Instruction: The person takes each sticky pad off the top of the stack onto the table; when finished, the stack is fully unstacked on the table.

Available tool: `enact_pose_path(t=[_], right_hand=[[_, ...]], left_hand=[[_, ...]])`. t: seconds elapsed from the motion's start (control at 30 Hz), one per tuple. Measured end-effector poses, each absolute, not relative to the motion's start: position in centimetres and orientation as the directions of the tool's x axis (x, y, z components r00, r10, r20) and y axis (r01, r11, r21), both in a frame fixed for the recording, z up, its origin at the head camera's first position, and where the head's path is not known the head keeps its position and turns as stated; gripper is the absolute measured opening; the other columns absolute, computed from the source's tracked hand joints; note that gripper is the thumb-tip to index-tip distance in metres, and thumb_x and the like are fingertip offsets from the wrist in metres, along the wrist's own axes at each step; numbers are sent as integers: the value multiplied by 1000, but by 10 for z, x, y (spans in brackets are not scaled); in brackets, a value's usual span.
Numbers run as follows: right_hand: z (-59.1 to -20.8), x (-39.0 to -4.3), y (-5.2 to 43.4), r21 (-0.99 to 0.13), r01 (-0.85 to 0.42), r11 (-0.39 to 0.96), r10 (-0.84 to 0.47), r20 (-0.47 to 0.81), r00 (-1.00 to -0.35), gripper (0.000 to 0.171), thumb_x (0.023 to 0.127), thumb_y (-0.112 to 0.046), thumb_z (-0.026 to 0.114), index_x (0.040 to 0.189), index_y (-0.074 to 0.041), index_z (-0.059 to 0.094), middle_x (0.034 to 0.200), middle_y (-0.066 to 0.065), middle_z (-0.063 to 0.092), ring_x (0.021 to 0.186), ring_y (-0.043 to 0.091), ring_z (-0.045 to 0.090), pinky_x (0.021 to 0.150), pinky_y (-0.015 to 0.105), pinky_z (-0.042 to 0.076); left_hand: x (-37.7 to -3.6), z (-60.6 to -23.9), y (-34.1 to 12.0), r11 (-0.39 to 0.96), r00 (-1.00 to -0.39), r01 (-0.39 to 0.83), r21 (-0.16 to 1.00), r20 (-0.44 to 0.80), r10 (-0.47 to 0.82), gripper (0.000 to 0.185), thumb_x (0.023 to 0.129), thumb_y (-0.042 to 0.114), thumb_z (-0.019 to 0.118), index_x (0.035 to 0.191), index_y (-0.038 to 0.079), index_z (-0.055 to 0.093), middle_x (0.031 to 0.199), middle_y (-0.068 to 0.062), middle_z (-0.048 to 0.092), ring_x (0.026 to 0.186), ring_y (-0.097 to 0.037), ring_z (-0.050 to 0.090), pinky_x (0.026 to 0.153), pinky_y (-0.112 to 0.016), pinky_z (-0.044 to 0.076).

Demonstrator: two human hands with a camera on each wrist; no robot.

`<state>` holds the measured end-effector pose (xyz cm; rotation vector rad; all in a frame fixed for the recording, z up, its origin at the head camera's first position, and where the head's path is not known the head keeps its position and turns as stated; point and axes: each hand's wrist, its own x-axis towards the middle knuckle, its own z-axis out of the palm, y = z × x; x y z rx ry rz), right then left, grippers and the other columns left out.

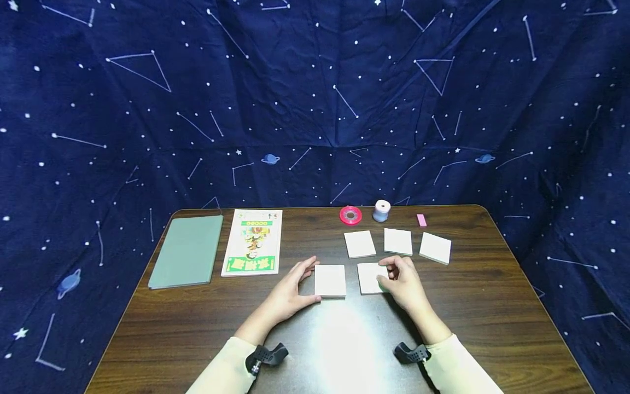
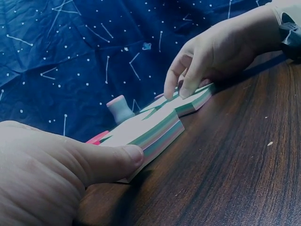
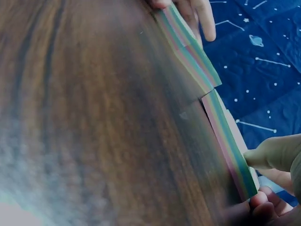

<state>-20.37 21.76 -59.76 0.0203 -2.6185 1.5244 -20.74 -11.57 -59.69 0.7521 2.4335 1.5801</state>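
Two sticky-note pads lie side by side near the middle of the wooden table (image 1: 492, 306), slightly toward its front edge. The left pad (image 1: 330, 280) is gripped by the left hand (image 1: 290, 293): thumb pressed against its near edge, fingers curled round its left side. The right pad (image 1: 371, 278) is pinched at its right edge by the right hand (image 1: 403, 282), fingertips bent onto its top face. Coloured layers are visible in both pads' sides in the wrist views.

Three further white pads (image 1: 397, 241) are set in a row behind. A red tape roll (image 1: 350, 215), a small blue-white bottle (image 1: 381, 210) and a pink eraser (image 1: 421, 220) stand along the far edge. A printed booklet (image 1: 252, 242) and a grey-green folder (image 1: 187, 250) occupy the left side.
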Motion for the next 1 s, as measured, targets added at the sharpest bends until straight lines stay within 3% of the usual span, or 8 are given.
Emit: enact_pose_path(t=[0.37,0.63,0.83,1.0], right_hand=[[-593,-203,217,-914,10,405,101,34,-994,27,98,-8,77,125,-2,71,114,14,55,93,16,54,76,16,47],[-578,-205,219,-928,6,373,117,40,-992,24,104,-8,70,127,-1,71,109,9,57,89,12,54,72,19,46],[-541,-207,210,-841,-110,531,-105,63,-992,27,102,-14,76,128,-7,72,113,13,64,97,18,62,86,28,56],[-506,-202,199,-680,-285,676,-385,4,-923,32,99,-28,81,127,-12,74,119,15,70,106,28,71,93,45,64]], left_hand=[[-208,-597,-117,349,-876,289,891,99,472,99,86,-1,90,168,4,35,165,-17,50,154,-36,51,132,-41,43],[-207,-600,-116,316,-866,323,892,145,478,99,85,-2,90,167,0,34,164,-22,50,151,-41,52,130,-44,45],[-207,-599,-117,345,-873,302,889,112,475,100,85,-2,90,168,2,34,165,-19,50,153,-37,51,132,-41,43],[-206,-597,-117,348,-870,310,885,116,479,99,85,-1,90,168,1,35,165,-20,49,153,-37,51,132,-42,43]])
